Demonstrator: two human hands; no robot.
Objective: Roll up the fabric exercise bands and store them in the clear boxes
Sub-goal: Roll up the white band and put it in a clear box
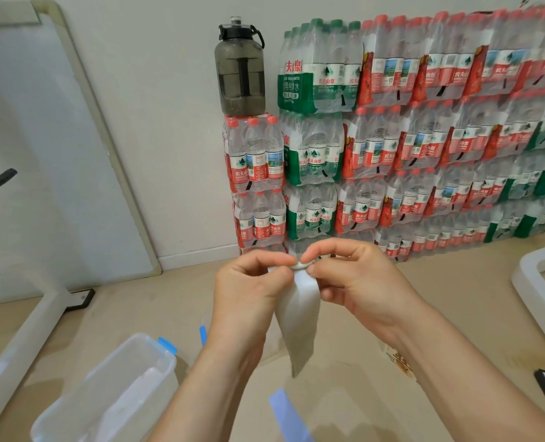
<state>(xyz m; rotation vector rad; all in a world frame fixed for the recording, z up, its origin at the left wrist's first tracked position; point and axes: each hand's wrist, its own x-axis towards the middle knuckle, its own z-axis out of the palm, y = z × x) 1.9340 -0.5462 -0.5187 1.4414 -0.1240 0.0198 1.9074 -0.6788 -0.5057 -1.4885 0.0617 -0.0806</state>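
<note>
Both hands pinch the top end of a white fabric band, left hand and right hand starting a small roll as the limp, light strip hangs above the floor; a clear box sits lower left. Best gripped at the rolled end.

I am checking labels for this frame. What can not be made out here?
Head view:
- White band: rolled top end hidden by fingers of left hand and right hand.
- Clear box: near end cut off by bottom edge; contents blurred.
- Water bottles at right: labels blurred.
</note>
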